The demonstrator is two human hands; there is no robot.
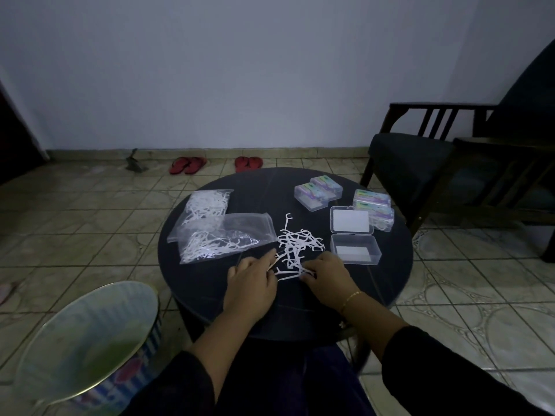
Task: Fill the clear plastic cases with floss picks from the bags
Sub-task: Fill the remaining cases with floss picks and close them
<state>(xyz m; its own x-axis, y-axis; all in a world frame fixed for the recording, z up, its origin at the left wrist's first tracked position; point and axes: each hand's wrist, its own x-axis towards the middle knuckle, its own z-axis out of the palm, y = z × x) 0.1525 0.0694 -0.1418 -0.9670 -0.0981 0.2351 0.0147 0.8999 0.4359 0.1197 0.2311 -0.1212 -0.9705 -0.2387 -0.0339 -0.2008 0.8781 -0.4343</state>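
A loose heap of white floss picks [295, 244] lies in the middle of the round dark table [390, 277]. My left hand [250, 283] and my right hand [326, 273] meet at the near edge of the heap, their fingers pinching picks. An open clear plastic case [354, 235] sits just right of the heap, its lid flat behind it and its tray empty. Two clear bags of floss picks [216, 226] lie overlapping on the left. Several closed cases with coloured labels [345, 196] stand at the back right.
A dark wooden armchair [450, 163] stands right of the table. A round patterned tin [87, 340] is on the tiled floor at my near left. Two pairs of red sandals [216, 165] lie by the far wall.
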